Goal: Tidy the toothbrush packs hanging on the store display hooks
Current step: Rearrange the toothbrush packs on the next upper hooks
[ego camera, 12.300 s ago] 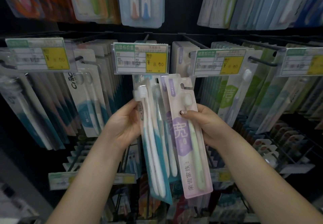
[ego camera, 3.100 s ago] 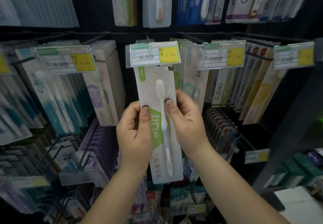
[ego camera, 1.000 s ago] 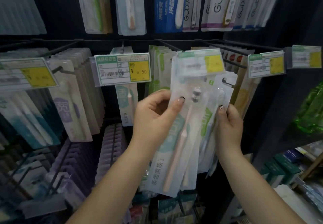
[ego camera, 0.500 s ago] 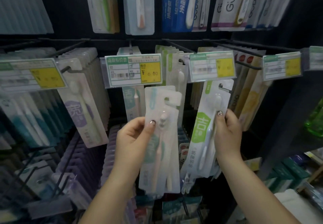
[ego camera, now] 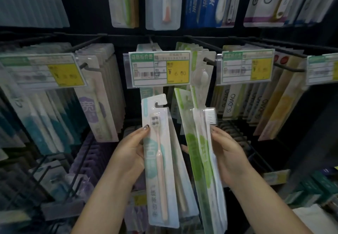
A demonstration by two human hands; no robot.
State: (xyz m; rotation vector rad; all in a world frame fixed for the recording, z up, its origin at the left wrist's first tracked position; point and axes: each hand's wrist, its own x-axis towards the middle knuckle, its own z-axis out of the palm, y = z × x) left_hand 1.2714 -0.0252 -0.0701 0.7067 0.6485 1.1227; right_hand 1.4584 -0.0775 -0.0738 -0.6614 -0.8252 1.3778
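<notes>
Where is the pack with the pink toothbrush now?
In the head view, the pink toothbrush pack sits centre, off its hook, gripped by the left hand, below the 6.00 price tag.

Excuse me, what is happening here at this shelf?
A person is sorting toothbrush packs at a store display. The left hand grips a pack with a pink toothbrush, off its hook. The right hand holds a bunch of green packs, also held below the hooks. Another green pack hangs on the hook above, beside the price tag.
</notes>
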